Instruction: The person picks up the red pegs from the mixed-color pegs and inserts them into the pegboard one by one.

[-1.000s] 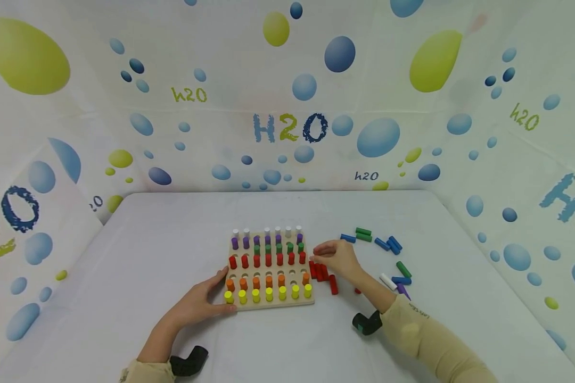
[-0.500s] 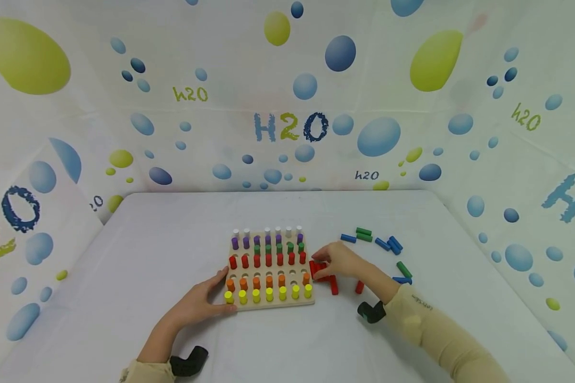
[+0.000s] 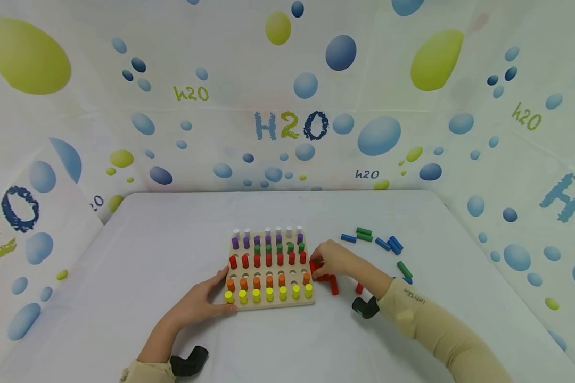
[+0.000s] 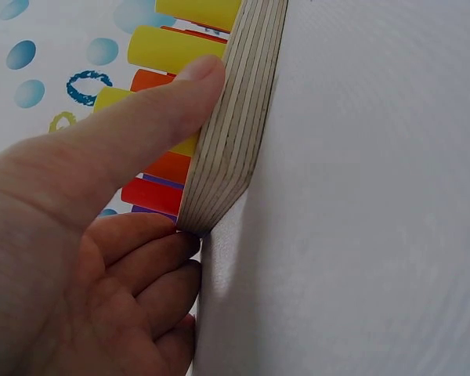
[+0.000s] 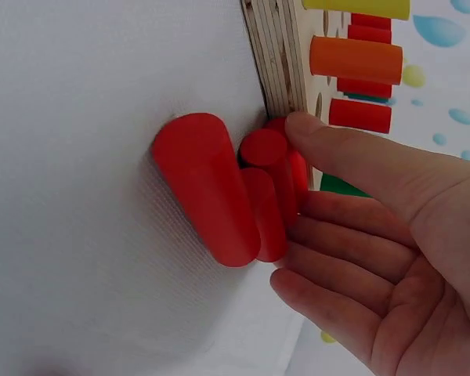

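A wooden pegboard (image 3: 280,305) stands in the middle of the table, with rows of white, purple, green, red, orange and yellow pegs upright in it. My left hand (image 3: 198,303) grips its near left corner, the thumb on the front edge and the fingers along the left side. Beside the board's right edge, my right hand (image 3: 337,258) pinches a red peg (image 5: 299,176) between thumb and fingers. Close to it lie more red pegs (image 5: 207,192). The hand partly covers this group in the head view.
Loose green pegs (image 3: 364,234) and blue pegs (image 3: 395,244) lie farther right on the white table. Another green peg (image 3: 404,269) sits nearer the right sleeve (image 3: 426,319), which hides part of a blue peg (image 3: 404,280). Some board holes (image 3: 293,272) hold no peg.
My right hand has come down from above the red pegs and closed its fingers on one. The left hand and the board have stayed in place.
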Motion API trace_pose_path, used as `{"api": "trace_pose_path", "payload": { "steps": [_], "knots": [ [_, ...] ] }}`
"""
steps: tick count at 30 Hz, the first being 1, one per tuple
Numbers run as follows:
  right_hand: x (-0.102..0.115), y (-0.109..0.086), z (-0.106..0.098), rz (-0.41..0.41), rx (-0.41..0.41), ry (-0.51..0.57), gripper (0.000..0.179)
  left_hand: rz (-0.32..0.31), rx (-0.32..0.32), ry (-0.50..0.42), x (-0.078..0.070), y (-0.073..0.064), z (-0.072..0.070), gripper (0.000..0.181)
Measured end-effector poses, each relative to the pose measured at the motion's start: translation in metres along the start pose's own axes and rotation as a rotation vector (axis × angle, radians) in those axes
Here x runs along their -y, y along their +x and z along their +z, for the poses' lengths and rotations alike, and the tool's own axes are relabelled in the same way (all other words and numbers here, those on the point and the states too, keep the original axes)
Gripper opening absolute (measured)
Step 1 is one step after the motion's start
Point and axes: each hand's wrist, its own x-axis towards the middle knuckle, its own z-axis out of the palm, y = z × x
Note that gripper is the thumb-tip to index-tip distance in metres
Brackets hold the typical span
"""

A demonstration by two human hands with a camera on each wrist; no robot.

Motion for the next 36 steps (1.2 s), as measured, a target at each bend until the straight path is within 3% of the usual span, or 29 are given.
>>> {"api": "trace_pose_path", "payload": {
  "steps": [6,13,16,21,26,29,36],
  "knots": [
    [0.001,-0.005,0.004,0.007,-0.058,0.013,0.039,-0.007,0.002,-0.001,0.0,0.0,0.002,0.097],
    [-0.001,-0.017,0.017,-0.028,-0.222,-0.011,0.034,-0.008,-0.003,0.0,-0.002,0.0,0.001,0.097],
    [0.0,-0.023,0.022,-0.088,-0.297,-0.06,0.033,0.0,-0.003,0.003,-0.002,0.0,0.001,0.097],
    [-0.002,-0.03,0.028,-0.258,-0.417,-0.171,0.031,0.006,-0.001,0.003,-0.001,0.001,0.001,0.097],
    [-0.003,-0.031,0.029,-0.364,-0.477,-0.258,0.029,0.008,-0.003,0.003,-0.002,0.001,0.0,0.097],
    [-0.003,-0.031,0.029,-0.358,-0.479,-0.253,0.028,0.013,-0.004,-0.001,-0.002,0.001,-0.001,0.097],
    [-0.004,-0.033,0.03,-0.258,-0.439,-0.151,0.026,0.017,-0.002,-0.008,-0.003,0.002,-0.001,0.097]
  ]
}}
